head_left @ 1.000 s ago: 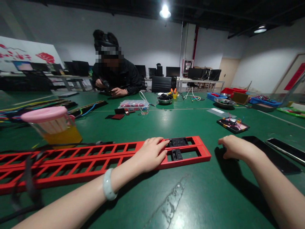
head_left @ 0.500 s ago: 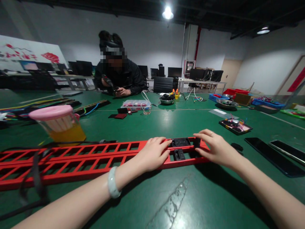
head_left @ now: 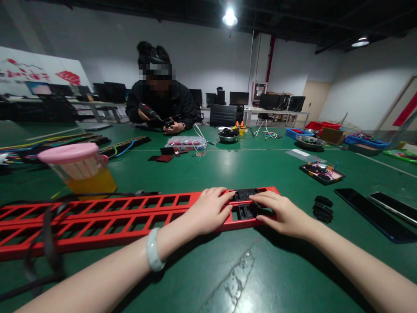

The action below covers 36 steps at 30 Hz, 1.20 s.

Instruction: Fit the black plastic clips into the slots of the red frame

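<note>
A long red plastic frame (head_left: 198, 201) with two rows of openings lies across the green table in front of me. My left hand (head_left: 208, 211) is laid over it, its fingers curled onto the frame and its fingertips by the black parts. Black plastic modules (head_left: 245, 194) sit in the upper row near the right end. In the lower row, another black plastic module (head_left: 243, 212) is seated. My right hand (head_left: 283, 213) pinches a black plastic module beside that one, at the lower opening; the fingers partly hide it.
Right of my hand lie loose black modules (head_left: 322, 208) and two phones (head_left: 374, 213). A pink-lidded jug (head_left: 74, 169) stands behind the frame at left, with a black strap (head_left: 50, 243) across the frame. Opposite, a person (head_left: 163, 100) holds a power drill (head_left: 150, 111).
My right hand has moved left with the black module, from the frame's right end to beside the seated lower module. More loose modules show at right. My left hand stays put.
</note>
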### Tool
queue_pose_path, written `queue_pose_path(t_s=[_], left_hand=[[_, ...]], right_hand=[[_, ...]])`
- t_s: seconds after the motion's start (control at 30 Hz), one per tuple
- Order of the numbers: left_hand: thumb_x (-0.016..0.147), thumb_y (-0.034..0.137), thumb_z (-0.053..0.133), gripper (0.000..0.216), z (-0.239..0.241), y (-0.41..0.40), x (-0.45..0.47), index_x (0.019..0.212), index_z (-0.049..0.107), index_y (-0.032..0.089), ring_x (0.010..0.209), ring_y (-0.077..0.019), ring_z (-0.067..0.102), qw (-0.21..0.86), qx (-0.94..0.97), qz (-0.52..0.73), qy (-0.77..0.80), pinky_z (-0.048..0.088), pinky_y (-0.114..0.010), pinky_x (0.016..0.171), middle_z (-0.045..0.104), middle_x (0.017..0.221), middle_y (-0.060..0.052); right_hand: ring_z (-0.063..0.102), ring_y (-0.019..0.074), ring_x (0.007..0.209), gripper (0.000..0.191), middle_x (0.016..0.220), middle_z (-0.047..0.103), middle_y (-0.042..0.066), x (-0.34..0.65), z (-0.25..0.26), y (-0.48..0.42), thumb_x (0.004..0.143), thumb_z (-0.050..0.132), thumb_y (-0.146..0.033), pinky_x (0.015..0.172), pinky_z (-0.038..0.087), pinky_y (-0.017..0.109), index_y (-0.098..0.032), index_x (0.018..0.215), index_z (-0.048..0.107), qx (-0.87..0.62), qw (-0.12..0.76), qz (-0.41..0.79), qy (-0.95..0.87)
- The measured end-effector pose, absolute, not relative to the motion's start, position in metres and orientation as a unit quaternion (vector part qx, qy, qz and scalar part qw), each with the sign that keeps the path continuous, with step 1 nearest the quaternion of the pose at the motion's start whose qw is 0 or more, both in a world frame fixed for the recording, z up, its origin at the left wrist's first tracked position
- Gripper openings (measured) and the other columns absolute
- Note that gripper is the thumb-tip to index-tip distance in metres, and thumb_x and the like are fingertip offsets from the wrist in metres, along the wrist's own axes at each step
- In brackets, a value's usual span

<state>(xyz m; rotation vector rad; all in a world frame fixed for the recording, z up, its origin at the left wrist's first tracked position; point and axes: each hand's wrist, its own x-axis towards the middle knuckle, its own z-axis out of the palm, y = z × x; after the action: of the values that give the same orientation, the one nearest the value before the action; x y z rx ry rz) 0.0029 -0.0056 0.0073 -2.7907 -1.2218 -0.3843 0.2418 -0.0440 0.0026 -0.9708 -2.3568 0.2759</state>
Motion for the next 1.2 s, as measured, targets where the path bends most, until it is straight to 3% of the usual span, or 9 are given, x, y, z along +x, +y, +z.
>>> queue_pose_path(t_s=[0.67, 1.2], left_hand=[[0.087, 0.034, 0.033, 0.04, 0.0065, -0.0055, 0.002, 0.124, 0.044, 0.022, 0.109, -0.0234, 0.043, 0.038, -0.909, -0.118, -0.397, 0.033, -0.038, 0.091, 0.047, 0.121, -0.009], [0.087, 0.034, 0.034, 0.039, 0.0062, -0.0055, 0.0013, 0.123, 0.044, 0.022, 0.108, -0.0234, 0.043, 0.041, -0.908, -0.124, -0.399, 0.034, -0.038, 0.09, 0.048, 0.119, -0.008]], right_hand=[[0.051, 0.0202, 0.106, 0.043, 0.116, 0.056, 0.011, 0.2374, -0.0044, -0.0407, 0.078, 0.053, -0.021, 0.093, 0.041, 0.038, -0.016, 0.12, 0.047, -0.365, 0.284, 0.119, -0.879], [0.056, 0.0196, 0.1, 0.027, 0.107, 0.062, 0.009, 0.2363, -0.0043, -0.0386, 0.077, 0.056, -0.023, 0.089, 0.044, 0.038, -0.018, 0.103, 0.058, -0.377, 0.297, 0.13, -0.868]])
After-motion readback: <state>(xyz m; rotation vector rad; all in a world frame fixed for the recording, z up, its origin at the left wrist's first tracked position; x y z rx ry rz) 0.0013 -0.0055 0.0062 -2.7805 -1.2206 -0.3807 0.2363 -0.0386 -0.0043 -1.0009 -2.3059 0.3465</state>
